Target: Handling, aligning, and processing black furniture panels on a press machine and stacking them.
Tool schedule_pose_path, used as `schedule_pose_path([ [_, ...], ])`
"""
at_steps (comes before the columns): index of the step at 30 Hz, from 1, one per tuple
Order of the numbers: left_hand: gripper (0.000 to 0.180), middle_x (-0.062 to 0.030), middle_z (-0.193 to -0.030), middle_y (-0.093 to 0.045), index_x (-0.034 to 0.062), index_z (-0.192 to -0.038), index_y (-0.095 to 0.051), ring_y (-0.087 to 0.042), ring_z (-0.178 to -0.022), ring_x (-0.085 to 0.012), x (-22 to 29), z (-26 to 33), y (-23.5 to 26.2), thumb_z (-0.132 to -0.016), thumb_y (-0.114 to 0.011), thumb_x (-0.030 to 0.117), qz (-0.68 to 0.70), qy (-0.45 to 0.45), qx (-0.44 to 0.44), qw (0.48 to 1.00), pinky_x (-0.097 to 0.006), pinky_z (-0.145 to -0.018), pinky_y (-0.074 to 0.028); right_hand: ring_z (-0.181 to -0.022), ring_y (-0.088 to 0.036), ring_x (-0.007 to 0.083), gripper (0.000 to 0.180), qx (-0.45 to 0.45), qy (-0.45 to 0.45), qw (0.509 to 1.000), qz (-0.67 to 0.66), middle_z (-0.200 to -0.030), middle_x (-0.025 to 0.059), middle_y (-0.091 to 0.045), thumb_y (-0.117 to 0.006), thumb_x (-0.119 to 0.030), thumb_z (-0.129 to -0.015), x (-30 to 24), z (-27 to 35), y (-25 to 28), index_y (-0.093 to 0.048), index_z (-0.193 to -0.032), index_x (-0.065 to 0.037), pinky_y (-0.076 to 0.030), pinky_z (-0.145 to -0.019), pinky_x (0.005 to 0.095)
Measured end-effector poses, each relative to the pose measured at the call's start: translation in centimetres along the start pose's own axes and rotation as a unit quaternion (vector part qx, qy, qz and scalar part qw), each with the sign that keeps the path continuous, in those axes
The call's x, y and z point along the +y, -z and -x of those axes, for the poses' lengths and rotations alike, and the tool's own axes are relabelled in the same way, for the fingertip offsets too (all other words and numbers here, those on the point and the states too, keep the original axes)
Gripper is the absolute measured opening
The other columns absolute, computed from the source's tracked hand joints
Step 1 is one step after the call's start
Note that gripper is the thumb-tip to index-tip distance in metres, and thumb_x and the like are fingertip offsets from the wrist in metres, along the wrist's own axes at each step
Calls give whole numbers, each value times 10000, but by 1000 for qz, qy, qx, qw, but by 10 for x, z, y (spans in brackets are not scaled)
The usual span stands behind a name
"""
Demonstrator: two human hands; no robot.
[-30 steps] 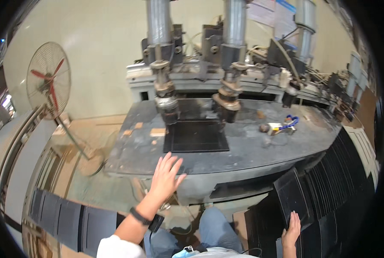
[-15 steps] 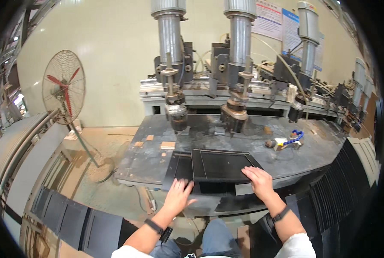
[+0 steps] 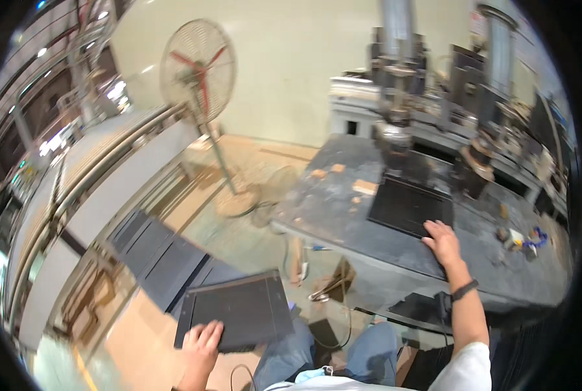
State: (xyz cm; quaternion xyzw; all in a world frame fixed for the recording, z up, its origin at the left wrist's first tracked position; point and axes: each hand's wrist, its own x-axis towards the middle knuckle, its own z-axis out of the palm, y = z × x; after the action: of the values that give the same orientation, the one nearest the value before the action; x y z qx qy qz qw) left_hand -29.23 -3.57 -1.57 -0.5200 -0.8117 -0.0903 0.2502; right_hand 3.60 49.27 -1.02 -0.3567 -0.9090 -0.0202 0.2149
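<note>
My left hand (image 3: 201, 342) grips a black panel (image 3: 245, 306) at its near edge, fingers on top and thumb hidden. This rectangular panel, with thin lines near its sides, is held in the air at lower left, beside my knee. A second black panel (image 3: 408, 207) lies on the grey machine table (image 3: 343, 225), below a spindle head (image 3: 395, 140). The fingers of my right hand (image 3: 442, 242) are stretched out over this panel's near right corner, touching it.
Dark panels (image 3: 164, 264) lie in a row at left, below a roller conveyor (image 3: 118, 156). A caged floor fan (image 3: 199, 72) stands behind them. Small wood offcuts (image 3: 365, 187) lie on the table, and a second spindle (image 3: 478, 163) hangs further right. A blue segmented hose (image 3: 537, 238) sits at right.
My left hand has carried one panel off the table to the lower left. The other panel now lies further back, under a spindle, with my right hand on it. The view has swung left.
</note>
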Motion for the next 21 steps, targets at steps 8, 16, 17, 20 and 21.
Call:
schedule_pose_path([
  [8, 476, -158, -1295, -494, 51, -1302, -463, -480, -1161, -365, -1, 18, -103, -827, -457, 36, -49, 186, -98, 976, -502, -959, -411, -1282, -396, 354, 496, 42, -29, 997, -51, -1323, 165, -494, -623, -125, -821, -31, 42, 43, -490, -1291, -42, -312, -1058, 433],
  [16, 797, -212, -1321, -428, 34, -1341, -380, -457, -1149, -472, -11, 17, -117, -690, -783, 255, -27, 248, -269, 930, -495, -852, -517, -1292, -376, 368, 522, 61, -168, 983, 42, -1360, 194, -447, -576, -24, -800, 49, 267, 109, -470, -1310, -13, -287, -1068, 424],
  [17, 780, -214, -1308, -439, 33, -1337, -382, -469, -1135, -474, -10, 15, -115, -700, -775, 251, -17, 262, -273, 926, -478, -858, -517, -1075, -564, 390, 607, 55, -164, 976, 136, -1159, 270, -584, -705, -343, -818, -7, 265, 142, -534, -1200, 96, -447, -949, 414],
  [20, 744, -220, -1280, -461, 15, -1320, -397, -492, -1120, -458, -14, 9, -115, -718, -761, 259, 5, 280, -288, 916, -451, -875, -502, -1025, -586, 412, 694, -15, -226, 947, 229, -1102, 306, -592, -742, -382, -772, -42, 354, 166, -519, -1185, 130, -457, -931, 428],
  [21, 729, -223, -1275, -465, 8, -1313, -406, -496, -1121, -449, -10, 0, -116, -727, -753, 266, 22, 292, -295, 910, -452, -878, -495, -1080, -552, 419, 803, -88, -351, 909, 206, -1152, 332, -552, -749, -446, -741, -55, 382, 165, -474, -1228, 131, -431, -962, 440],
])
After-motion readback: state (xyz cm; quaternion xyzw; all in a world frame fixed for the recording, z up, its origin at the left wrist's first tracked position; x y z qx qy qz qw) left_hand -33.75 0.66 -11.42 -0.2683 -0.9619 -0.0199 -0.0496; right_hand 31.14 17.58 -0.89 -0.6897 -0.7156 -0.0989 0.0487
